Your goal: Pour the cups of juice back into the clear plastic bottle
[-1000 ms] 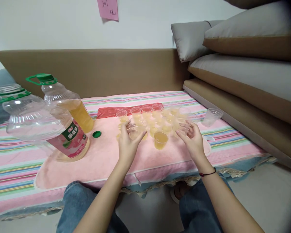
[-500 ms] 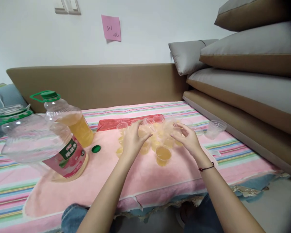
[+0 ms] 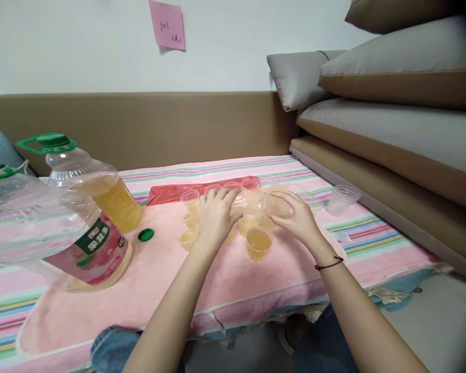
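Note:
Clear plastic cups (image 3: pixel 254 202) lie sideways in the air between my two hands, above a group of filled cups. My left hand (image 3: pixel 216 215) curls round their left end, thumb below and fingers above. At the right end, my right hand (image 3: pixel 297 216) grips them between thumb and fingers. I cannot tell how many cups are nested there. Just below and in front stands a cup of yellow drink (image 3: pixel 258 243). Other filled cups (image 3: pixel 189 239) stand beside and behind my left hand, partly hidden by it.
Two large juice bottles, a nearer one with a pink label (image 3: pixel 106 248) and a green-capped one (image 3: pixel 120 199), stand at left. A green cap (image 3: pixel 145 235) lies near them. Empty cups (image 3: pixel 342 199) stand at right, beside stacked cushions (image 3: pixel 392 134). A red plastic wrapper (image 3: pixel 166 193) lies behind.
My hands have brought the clear cups into a level, sideways line between them, and both hands now grip it. The view has shifted slightly, moving the bottles left in the picture.

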Available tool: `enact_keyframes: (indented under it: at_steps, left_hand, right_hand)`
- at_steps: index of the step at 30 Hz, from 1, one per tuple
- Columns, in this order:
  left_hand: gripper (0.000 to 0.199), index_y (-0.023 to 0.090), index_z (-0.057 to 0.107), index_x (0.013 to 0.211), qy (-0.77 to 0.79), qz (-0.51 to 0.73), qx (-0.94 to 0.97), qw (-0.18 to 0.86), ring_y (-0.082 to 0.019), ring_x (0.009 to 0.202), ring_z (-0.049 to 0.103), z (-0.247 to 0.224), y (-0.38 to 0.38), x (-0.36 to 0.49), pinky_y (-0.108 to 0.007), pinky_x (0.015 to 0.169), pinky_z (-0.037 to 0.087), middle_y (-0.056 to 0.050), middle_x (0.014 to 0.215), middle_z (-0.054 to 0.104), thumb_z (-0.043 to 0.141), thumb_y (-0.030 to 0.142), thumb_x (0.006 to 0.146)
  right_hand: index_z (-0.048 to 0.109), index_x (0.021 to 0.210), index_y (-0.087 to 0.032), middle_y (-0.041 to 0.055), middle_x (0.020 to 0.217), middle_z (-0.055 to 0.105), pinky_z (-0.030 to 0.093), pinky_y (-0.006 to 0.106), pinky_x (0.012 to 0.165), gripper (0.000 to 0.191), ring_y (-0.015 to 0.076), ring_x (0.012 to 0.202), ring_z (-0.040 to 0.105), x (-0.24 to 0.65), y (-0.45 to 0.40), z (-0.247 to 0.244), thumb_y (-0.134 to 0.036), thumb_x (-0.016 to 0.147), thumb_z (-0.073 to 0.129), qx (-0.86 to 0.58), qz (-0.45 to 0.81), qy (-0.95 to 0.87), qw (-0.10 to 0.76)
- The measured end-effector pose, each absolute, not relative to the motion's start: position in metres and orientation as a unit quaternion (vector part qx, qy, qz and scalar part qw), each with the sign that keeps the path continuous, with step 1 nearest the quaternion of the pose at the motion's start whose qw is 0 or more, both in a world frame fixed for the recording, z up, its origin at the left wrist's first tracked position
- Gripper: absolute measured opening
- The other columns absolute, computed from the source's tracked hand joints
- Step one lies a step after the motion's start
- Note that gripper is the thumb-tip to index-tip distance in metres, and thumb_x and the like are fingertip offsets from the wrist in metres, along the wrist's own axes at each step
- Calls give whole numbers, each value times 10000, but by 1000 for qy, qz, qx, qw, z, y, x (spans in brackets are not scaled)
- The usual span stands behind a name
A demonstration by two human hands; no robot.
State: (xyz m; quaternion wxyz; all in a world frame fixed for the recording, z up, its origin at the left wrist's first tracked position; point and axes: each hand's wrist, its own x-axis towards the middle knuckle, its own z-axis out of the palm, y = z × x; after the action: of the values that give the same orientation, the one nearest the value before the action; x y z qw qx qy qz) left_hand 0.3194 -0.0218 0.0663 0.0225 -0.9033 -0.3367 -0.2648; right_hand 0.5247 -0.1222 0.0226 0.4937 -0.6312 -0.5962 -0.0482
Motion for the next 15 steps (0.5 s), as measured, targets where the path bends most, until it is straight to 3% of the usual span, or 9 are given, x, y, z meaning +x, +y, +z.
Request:
enact_keyframes:
  at_steps: [7,12,15]
  left_hand:
    - [617,271,556,1342,-313,-253,-914,46,-309,1155,519,66,-23,320,-466,917,387,-39,1323,639,796,262,773]
    - [608,272,559,1339,-306,-252,-917,42,-308,1168,510,67,-25,319,-470,938,384,-39,1345,630,784,208,778]
    - [598,271,565,1333,-303,-250,-919,38,-306,1176,506,67,-26,320,-466,941,382,-35,1351,629,774,178,780]
  right_hand:
    - [664,1169,-245,89,1207,692,347,603,1094,448,339,1177,597,518,-120,26,-179,726,660,-642,-76,-627,435]
    - [665,1183,-235,96,1197,691,385,570,1050,468,335,1153,599,518,-119,25,-151,725,613,-634,-102,-646,413]
    - [661,1187,-242,85,1222,683,317,595,1107,473,331,1188,586,517,-118,23,-140,730,597,-638,-110,-647,402]
